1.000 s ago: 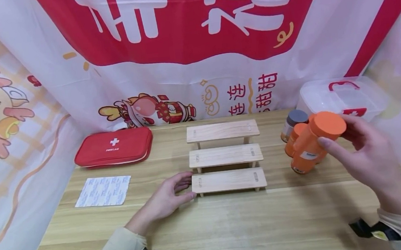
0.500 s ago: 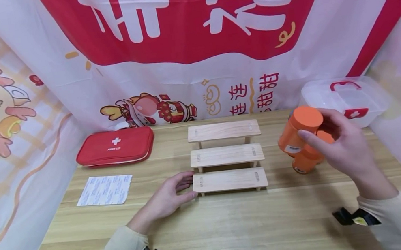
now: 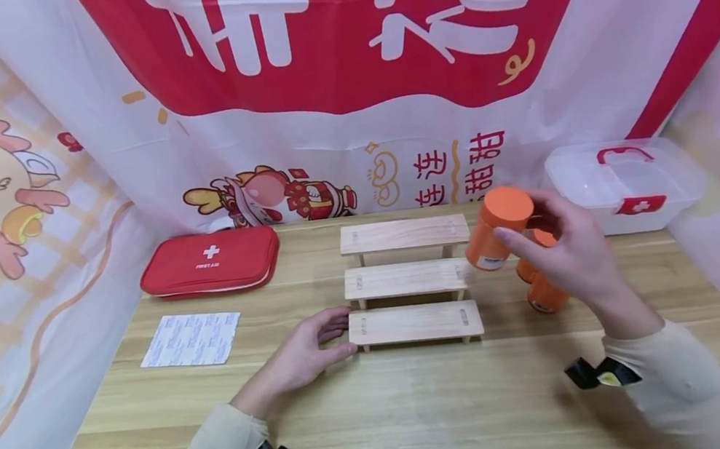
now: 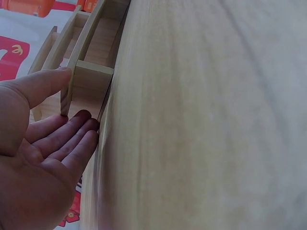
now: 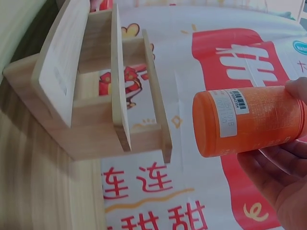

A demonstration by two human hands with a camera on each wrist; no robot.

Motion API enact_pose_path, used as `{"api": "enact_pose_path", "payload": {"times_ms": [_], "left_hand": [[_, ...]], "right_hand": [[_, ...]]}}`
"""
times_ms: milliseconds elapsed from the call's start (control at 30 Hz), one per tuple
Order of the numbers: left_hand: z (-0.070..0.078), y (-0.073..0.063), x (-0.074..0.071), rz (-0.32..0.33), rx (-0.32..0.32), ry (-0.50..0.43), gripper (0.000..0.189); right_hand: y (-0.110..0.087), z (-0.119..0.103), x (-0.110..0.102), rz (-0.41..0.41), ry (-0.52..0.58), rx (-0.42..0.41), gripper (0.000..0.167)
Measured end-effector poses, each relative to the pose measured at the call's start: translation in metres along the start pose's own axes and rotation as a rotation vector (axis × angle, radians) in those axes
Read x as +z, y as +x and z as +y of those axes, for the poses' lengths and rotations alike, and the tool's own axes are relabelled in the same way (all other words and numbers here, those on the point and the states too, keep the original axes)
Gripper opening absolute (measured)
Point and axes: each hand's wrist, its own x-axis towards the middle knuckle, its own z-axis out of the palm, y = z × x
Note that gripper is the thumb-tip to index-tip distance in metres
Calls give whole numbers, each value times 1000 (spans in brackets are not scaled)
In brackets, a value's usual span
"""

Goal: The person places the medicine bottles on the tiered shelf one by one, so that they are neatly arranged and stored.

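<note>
Over the right end of the wooden rack [image 3: 415, 322], the right hand [image 3: 573, 249] is gripping an orange bottle [image 3: 499, 228], thumb and fingers clamped around it near its cap. The bottle is hanging clear of the table [image 3: 413, 413], leaning slightly, its base sitting close to the end of the middle step [image 3: 408, 279]. Because the hold is lying so near the top, the lower body could swing or slip if the base were catching a step's edge. Such a knock might also be shoving the rack askew, since it is looking light and standing on thin supports. At its left end the left hand [image 3: 310, 347] is touching the lowest step, thumb and fingers staying relaxed and apart; how firmly they are pressing I cannot tell, and a slack touch might be letting the rack skid. Under the right hand, two more orange bottles [image 3: 548, 295] are standing partly hidden, so a dipping wrist could be toppling them. Each step is looking shallow, so a tilted or off-centre landing could be tipping the bottle.
</note>
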Motion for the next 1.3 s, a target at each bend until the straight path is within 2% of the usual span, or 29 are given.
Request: {"api": "enact_pose_path", "payload": {"times_ms": [667,1033,1300], "left_hand": [[0,0,0,1,-10,1,67],[1,0,0,0,-14,-9,68],[1,0,-1,-1,-7,4,68]], "right_hand": [[31,-21,41,-64,37,-82,57],[46,-30,62,-114,49,-97,59],[56,-35,75,-153,97,-67,61]]}}
